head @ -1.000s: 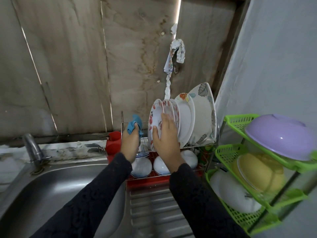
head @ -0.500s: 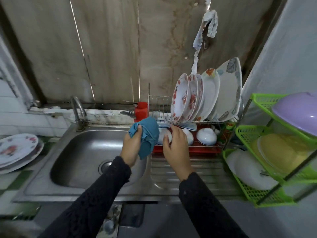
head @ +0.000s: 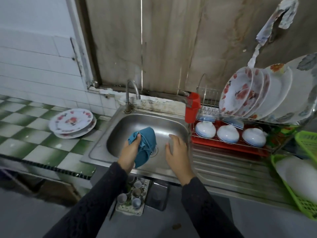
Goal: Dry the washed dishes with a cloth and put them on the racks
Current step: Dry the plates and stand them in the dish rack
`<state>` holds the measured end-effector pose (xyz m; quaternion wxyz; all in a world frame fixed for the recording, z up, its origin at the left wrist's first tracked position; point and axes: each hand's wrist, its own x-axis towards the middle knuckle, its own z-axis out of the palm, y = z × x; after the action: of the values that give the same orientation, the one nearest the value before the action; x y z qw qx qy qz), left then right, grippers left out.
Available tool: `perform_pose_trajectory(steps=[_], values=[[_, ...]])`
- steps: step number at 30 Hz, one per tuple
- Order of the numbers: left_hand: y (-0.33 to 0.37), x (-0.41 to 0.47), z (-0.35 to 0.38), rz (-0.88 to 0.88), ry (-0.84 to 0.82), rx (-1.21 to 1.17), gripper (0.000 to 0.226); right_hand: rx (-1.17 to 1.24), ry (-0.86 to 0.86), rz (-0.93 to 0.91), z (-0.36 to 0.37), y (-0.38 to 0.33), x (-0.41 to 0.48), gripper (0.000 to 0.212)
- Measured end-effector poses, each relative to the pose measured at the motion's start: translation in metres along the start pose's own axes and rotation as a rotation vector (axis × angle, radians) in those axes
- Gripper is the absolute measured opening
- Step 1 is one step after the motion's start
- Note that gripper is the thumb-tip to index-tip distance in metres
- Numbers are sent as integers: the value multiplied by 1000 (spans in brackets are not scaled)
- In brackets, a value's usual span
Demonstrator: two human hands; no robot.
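My left hand (head: 129,151) grips a blue cloth (head: 145,145) above the steel sink (head: 173,127). Beside it, my right hand (head: 176,152) hovers over the sink's right half with relaxed fingers and holds nothing. A stack of floral plates (head: 72,122) lies flat on the green checked counter to the left. At the right stands the wire dish rack (head: 209,100), where several plates (head: 243,93) stand upright on top and white bowls (head: 228,133) sit upside down on the red lower tray.
A tap (head: 131,90) rises behind the sink. A red cutlery cup (head: 193,107) hangs on the rack's left end. A green plastic rack (head: 307,143) with a white dish is at the far right. A rag (head: 277,18) hangs on the wall.
Both hands have drawn back from the dish rack to over the sink. My view has swung left, bringing the flat plate stack on the counter into sight.
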<state>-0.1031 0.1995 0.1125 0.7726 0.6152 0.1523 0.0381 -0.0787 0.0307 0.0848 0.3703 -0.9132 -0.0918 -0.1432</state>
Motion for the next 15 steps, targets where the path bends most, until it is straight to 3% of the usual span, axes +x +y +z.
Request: perform_pose_trajectory(steps=[5, 8, 12, 15], values=[[8, 4, -95, -49, 102, -4, 24, 95, -102, 31, 69, -68, -10, 33], [13, 8, -155, -29, 150, 4, 36, 138, -145, 39, 115, -112, -12, 33], [28, 14, -224, 3, 225, -6, 22, 193, -228, 58, 170, -166, -14, 34], [37, 23, -267, 21, 287, 4, 24, 236, -295, 72, 205, -199, -13, 30]])
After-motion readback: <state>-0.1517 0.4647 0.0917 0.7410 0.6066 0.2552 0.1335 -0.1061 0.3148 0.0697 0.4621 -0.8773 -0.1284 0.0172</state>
